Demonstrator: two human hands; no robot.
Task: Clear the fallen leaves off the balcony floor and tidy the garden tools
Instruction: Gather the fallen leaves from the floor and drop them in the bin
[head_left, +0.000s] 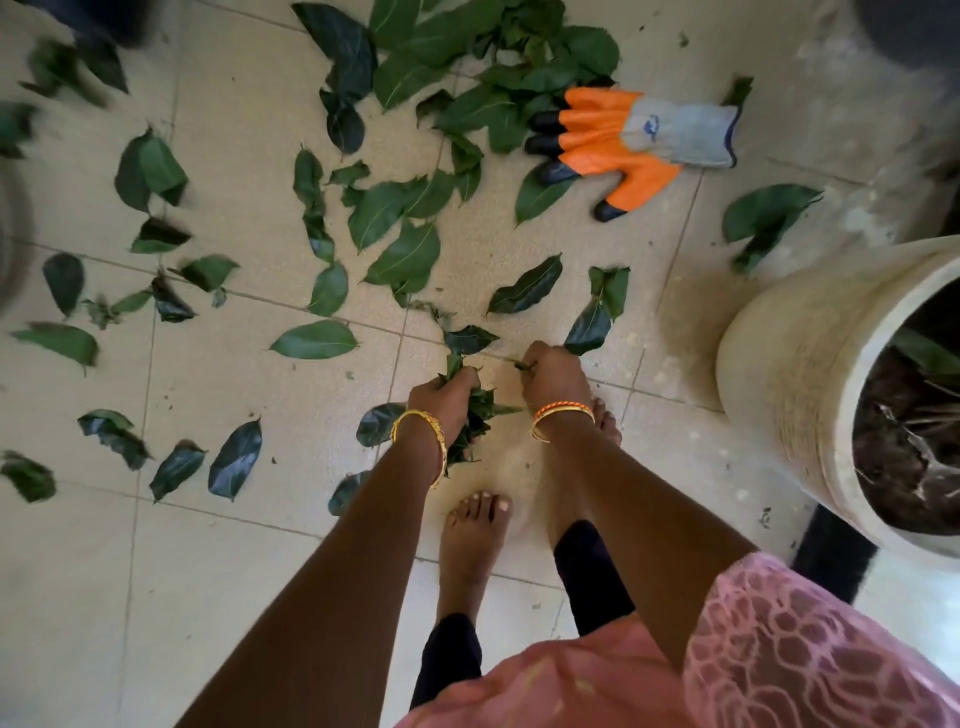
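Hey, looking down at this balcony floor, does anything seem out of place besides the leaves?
Yes. A single orange and grey gardening glove lies flat on the tiles beside the leaf pile, its dark fingertips over the leaves; no partner is in view. Scattered leaves still cover the floor while the left hand grips a bunch.

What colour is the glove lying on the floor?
The glove is orange with black fingertips and a grey cuff, seen in the head view.

One garden glove (631, 143) is seen on the tiled floor (234, 545), and one large pot (800, 374) is counted below and to the right of the glove. Two hands, two bare feet and three bangles are counted below the glove. Several dozen green leaves (311, 340) are scattered, mostly left of the glove; an exact count cannot be made.
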